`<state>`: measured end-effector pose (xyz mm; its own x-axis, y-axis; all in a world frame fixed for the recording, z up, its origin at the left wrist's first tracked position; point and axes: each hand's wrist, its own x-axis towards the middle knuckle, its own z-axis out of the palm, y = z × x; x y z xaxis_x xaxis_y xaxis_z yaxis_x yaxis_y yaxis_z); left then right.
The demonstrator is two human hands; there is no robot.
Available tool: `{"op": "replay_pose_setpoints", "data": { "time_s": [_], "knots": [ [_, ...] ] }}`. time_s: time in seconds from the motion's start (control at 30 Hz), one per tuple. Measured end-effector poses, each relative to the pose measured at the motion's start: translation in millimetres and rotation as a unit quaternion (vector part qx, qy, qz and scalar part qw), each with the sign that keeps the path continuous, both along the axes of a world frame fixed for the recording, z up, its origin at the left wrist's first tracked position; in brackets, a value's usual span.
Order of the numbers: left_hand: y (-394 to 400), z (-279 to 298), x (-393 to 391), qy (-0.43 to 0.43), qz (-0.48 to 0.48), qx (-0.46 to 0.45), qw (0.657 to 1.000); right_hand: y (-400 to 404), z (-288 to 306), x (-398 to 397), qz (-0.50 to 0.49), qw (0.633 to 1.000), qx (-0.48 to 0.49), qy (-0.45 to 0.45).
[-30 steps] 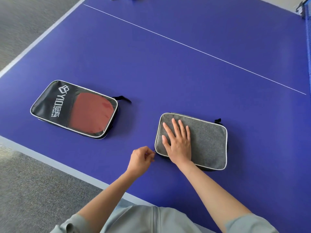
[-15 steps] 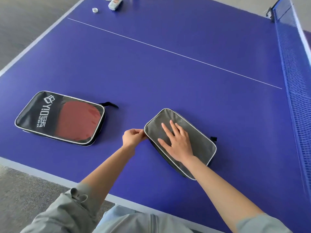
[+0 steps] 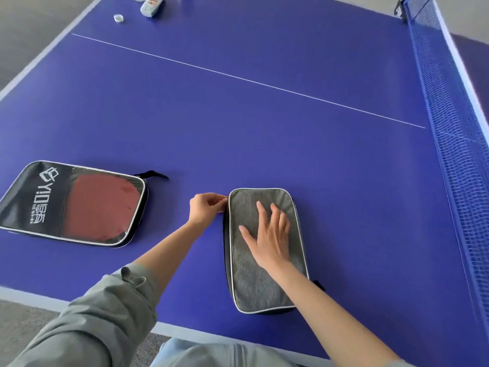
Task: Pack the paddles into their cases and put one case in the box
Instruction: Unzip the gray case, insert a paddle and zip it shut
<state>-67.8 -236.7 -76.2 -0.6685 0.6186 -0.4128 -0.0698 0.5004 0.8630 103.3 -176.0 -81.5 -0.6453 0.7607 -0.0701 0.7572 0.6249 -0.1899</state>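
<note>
The grey case (image 3: 264,250) lies flat on the blue bench (image 3: 264,128), close to the near edge, with its long side pointing away from me. My right hand (image 3: 270,237) rests on top of it, palm down, with the fingers spread and gripping nothing. My left hand (image 3: 206,207) is at the far left corner of this case, the fingers pinched together at the edge; I cannot tell what small part they hold. To the left, well apart, lies the black case (image 3: 71,205), also flat, and the red paddle (image 3: 102,206) shows through its clear window. A black strap (image 3: 152,174) sticks out at its far corner. The net (image 3: 449,115) runs along the right side of the bench. At the far left corner there are some small objects (image 3: 148,5), too blurred to name.
</note>
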Motion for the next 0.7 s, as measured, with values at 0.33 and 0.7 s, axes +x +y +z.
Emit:
{"op": "replay_pose_setpoints", "data": {
  "time_s": [0.33,0.7],
  "knots": [
    [-3.5,-5.1,-6.3,0.127,-0.065,-0.013,0.99,28.8,-11.4,-17.1,0.156,0.988,-0.002,-0.006],
    [-47.4,-10.7,15.0,0.148,-0.058,-0.001,0.987,29.6,-15.3,-25.3,0.128,0.992,0.004,0.007]
  ]
}}
